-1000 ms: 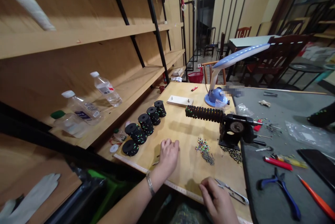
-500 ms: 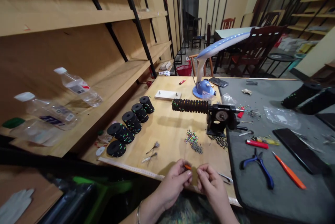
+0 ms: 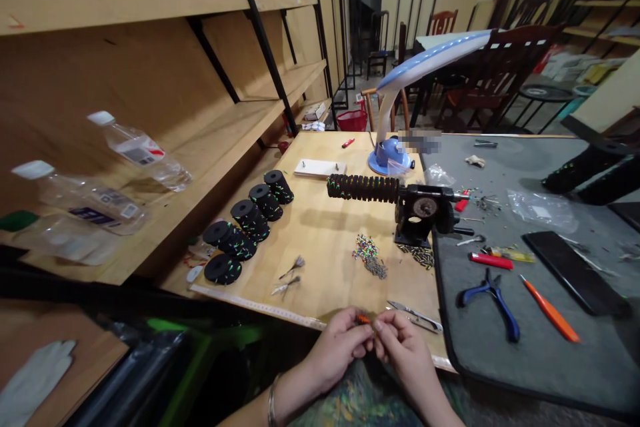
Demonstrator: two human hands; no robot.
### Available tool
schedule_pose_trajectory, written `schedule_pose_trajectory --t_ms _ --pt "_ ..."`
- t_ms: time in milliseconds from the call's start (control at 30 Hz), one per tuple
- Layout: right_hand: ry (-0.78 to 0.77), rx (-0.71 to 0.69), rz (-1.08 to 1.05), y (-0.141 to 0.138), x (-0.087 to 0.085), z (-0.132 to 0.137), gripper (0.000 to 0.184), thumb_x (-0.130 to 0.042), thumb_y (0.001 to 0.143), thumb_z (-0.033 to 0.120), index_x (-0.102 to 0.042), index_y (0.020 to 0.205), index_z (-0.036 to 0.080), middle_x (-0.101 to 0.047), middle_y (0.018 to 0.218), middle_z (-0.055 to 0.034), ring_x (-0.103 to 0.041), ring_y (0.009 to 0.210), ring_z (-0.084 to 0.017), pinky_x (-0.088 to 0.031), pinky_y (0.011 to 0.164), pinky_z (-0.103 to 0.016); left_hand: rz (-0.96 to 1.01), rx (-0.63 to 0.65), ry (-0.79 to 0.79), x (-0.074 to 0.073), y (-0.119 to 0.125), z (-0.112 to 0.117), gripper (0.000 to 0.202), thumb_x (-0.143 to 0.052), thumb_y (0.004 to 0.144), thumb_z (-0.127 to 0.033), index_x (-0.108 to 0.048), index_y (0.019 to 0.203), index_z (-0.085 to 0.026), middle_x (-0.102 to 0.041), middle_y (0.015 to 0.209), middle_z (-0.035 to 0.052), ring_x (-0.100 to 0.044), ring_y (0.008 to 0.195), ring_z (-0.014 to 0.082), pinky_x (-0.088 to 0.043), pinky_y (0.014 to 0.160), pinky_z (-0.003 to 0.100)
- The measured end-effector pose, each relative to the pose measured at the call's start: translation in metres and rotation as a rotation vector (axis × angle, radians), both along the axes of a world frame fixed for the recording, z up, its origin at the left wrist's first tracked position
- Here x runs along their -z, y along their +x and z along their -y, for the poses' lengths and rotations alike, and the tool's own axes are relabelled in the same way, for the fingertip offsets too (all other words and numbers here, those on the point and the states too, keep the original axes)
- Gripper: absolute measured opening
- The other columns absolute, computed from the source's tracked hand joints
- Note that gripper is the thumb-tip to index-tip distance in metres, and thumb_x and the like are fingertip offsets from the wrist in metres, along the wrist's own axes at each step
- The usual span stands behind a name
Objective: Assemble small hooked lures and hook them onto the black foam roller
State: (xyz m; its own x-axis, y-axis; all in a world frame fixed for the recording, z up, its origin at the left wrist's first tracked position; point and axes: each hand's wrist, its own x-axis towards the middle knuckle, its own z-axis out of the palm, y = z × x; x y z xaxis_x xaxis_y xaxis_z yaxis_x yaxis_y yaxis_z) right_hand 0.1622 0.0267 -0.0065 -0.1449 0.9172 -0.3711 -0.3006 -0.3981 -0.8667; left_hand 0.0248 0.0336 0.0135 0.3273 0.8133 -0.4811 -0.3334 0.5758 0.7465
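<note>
My left hand [image 3: 340,349] and my right hand [image 3: 403,347] meet at the near edge of the wooden board [image 3: 330,240], fingers pinched together on a tiny orange piece [image 3: 362,318]. Thin scissors [image 3: 415,316] lie just beyond my right hand. A pile of small coloured pieces [image 3: 369,256] sits further out on the board. Two small feathery bits [image 3: 289,277] lie to the left of the pile.
A black winding tool with a studded roller [image 3: 395,200] stands mid-table. Several black spools [image 3: 247,224] line the board's left side. Blue pliers [image 3: 493,300], a red lighter [image 3: 490,260] and an orange tool [image 3: 549,310] lie on the grey mat. A blue lamp [image 3: 395,147] stands behind; bottles [image 3: 140,154] rest on the shelf.
My left hand left the board and came to the near edge to meet my right hand; both now pinch the orange piece. The two feathery bits are uncovered. The view turned right.
</note>
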Motion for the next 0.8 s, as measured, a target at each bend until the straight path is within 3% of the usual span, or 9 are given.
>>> schedule_pose_trajectory --t_ms 167,467,600,800 --pt "0.041 0.003 -0.002 -0.001 0.005 0.002 0.046 -0.073 0.070 0.059 -0.057 0.076 0.016 -0.054 0.046 0.0051 -0.046 0.044 -0.008 -0.030 0.044 -0.018 -0.061 0.032 0.032 0.002 0.001 0.002 0.027 -0.072 0.073 -0.033 -0.058 0.084 -0.012 -0.060 0.063 0.0003 -0.048 0.054 0.0075 -0.022 0.048 0.022" --pt "0.104 -0.011 0.081 0.002 0.001 -0.001 0.045 -0.072 0.071 0.059 -0.059 0.075 0.016 -0.056 0.049 0.0030 -0.050 0.045 -0.010 -0.035 0.047 -0.021 0.011 0.049 0.047 0.004 0.001 0.001 0.033 -0.074 0.073 -0.039 -0.059 0.085 -0.012 -0.059 0.065 -0.0002 -0.048 0.056 0.0077 -0.025 0.051 0.022" --pt "0.096 -0.013 0.092 0.003 0.001 0.001 0.043 -0.070 0.074 0.058 -0.058 0.075 0.017 -0.056 0.049 0.0036 -0.045 0.043 -0.008 -0.032 0.045 -0.021 -0.005 0.041 0.061 0.007 0.001 0.000 0.038 -0.076 0.071 -0.043 -0.059 0.087 -0.013 -0.058 0.066 -0.0015 -0.047 0.055 0.0073 -0.026 0.051 0.022" --pt "0.028 0.022 0.051 -0.002 -0.004 -0.001 0.050 -0.072 0.067 0.063 -0.056 0.071 0.017 -0.056 0.048 0.0035 -0.038 0.040 -0.006 -0.026 0.043 -0.020 0.009 0.000 0.084 0.022 0.000 0.003 0.034 -0.073 0.076 -0.043 -0.059 0.088 -0.014 -0.058 0.069 -0.0011 -0.047 0.057 0.0073 -0.029 0.053 0.022"
